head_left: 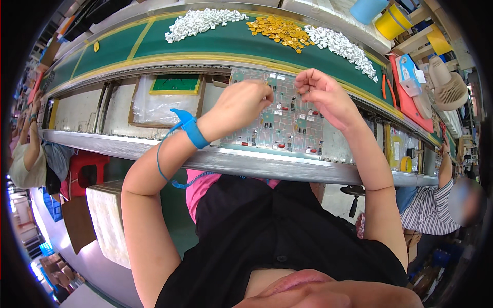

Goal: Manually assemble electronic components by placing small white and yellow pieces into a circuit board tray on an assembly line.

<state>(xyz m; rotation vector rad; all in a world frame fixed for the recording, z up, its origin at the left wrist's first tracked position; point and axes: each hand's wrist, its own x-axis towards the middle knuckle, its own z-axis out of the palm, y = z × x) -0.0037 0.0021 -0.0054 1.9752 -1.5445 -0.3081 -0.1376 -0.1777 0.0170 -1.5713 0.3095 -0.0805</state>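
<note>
So, going left to right: a co-worker's arm (32, 134) shows at the far left edge, and a clear plastic bag (154, 105) w/ a green, yellow-edged tray (174, 84) lies flat in the conveyor frame, prob. parked there to stay out of your way. Your left hand (241, 105) hangs over the near-left part of the circuit board (280, 120), fingers curled and pinched together at the tips; whatever sits in that pinch is too small to tell. The blue anti-static wrist strap (191, 128) wraps that wrist snug, its coiled cord (164, 164) looping down toward your lap, likely for grounding. The board itself lies flat between the steel rails (246, 161), pale green, gridded into panels, dotted w/ small red and black parts. Your right hand (321, 95) hovers over the board's upper right, fingertips bunched in a similar pinch, contents not visible. Behind, on the green belt (154, 43), loose heaps sit within reach: white plastic bits (200, 23), shiny gold discs (277, 28), more white pieces (344, 49). Far right, a red tray (405, 102) and a small beige fan (449, 87).
</note>
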